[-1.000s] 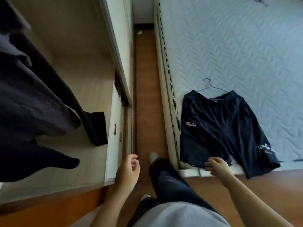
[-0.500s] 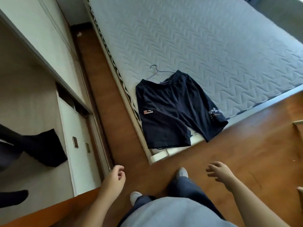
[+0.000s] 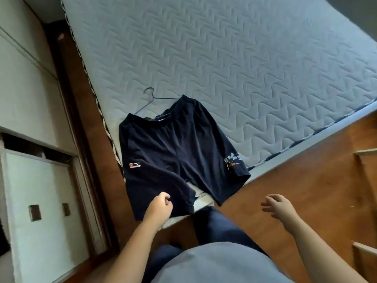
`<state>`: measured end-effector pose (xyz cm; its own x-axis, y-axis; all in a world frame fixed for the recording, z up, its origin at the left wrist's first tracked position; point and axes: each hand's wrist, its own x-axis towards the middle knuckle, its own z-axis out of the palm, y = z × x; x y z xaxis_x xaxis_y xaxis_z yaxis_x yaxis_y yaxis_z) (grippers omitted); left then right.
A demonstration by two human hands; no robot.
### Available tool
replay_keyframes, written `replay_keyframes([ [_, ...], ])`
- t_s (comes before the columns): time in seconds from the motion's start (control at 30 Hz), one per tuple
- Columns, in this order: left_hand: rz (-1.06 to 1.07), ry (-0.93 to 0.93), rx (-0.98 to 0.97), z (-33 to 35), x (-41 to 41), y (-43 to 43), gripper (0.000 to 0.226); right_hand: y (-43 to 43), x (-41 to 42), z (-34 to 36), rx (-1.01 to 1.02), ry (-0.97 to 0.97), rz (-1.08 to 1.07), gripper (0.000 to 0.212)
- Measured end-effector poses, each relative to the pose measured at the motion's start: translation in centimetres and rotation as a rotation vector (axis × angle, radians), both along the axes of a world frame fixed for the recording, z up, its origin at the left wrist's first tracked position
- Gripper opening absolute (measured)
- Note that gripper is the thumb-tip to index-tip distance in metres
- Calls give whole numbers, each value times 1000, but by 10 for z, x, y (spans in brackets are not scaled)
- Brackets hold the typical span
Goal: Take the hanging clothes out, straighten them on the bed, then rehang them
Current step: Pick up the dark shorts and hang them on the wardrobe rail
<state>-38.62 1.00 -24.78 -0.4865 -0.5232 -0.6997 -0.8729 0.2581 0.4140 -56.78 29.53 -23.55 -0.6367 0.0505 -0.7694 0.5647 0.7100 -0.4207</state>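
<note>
Dark navy shorts (image 3: 173, 152) lie flat on the near corner of the grey quilted mattress (image 3: 244, 68), their legs hanging over the bed's edge. A thin wire hanger (image 3: 152, 98) sits in the waistband, its hook resting on the mattress. My left hand (image 3: 160, 208) is over the hem of the shorts' left leg with curled fingers; whether it pinches the fabric is not visible. My right hand (image 3: 278, 207) hovers above the wooden floor, to the right of the shorts, fingers spread and holding nothing.
A white wardrobe with drawers (image 3: 38, 201) stands on the left, across a narrow strip of wooden floor (image 3: 81, 111) from the bed. Wooden furniture edges (image 3: 365, 152) show at the far right. My legs are at the bed's corner.
I have come closer to the bed's corner. My left hand moved from over the floor to the hem of the shorts' left leg. My right hand stays spread beside them.
</note>
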Motion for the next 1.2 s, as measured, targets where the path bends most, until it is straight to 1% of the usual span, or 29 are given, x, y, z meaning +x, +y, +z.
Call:
replay_keyframes([
  [0.07,35,38,-22,0,-37,4,27,-14,-37,-4,6,-16,101,15],
  [0.13,151,77,-26,5,-60,0,27,-34,-68,-11,52,-62,245,15],
  [0.23,305,98,-52,3,-67,-13,27,-74,-106,-26,95,-88,464,20],
  [0.3,369,87,-93,-2,-62,-29,25,-110,-126,-36,94,-70,544,19],
  [0.4,449,20,-147,-17,-55,-62,24,-161,-148,-57,47,-61,642,13],
  [0.47,481,-10,-191,-28,-58,-88,24,-191,-159,-71,29,-44,688,5],
  [0.6,520,9,-230,-60,-81,-146,25,-253,-189,-89,8,10,722,30],
  [0.67,555,25,-219,-79,-97,-179,28,-281,-208,-102,8,23,734,35],
  [0.77,634,36,-257,-112,-120,-229,32,-324,-236,-128,-6,83,733,43],
  [0.83,633,41,-310,-130,-133,-258,35,-353,-252,-142,5,157,765,47],
  [0.9,583,53,-380,-144,-143,-282,38,-379,-267,-154,23,260,814,45],
  [0.97,531,73,-424,-156,-152,-305,40,-402,-279,-164,43,313,854,45],
  [1.03,509,92,-384,-170,-158,-325,42,-420,-287,-176,76,325,902,48],
  [1.13,516,106,-217,-189,-169,-345,44,-440,-295,-195,142,316,939,48],
  [1.2,464,65,-221,-201,-175,-351,42,-447,-299,-205,238,314,976,45],
])
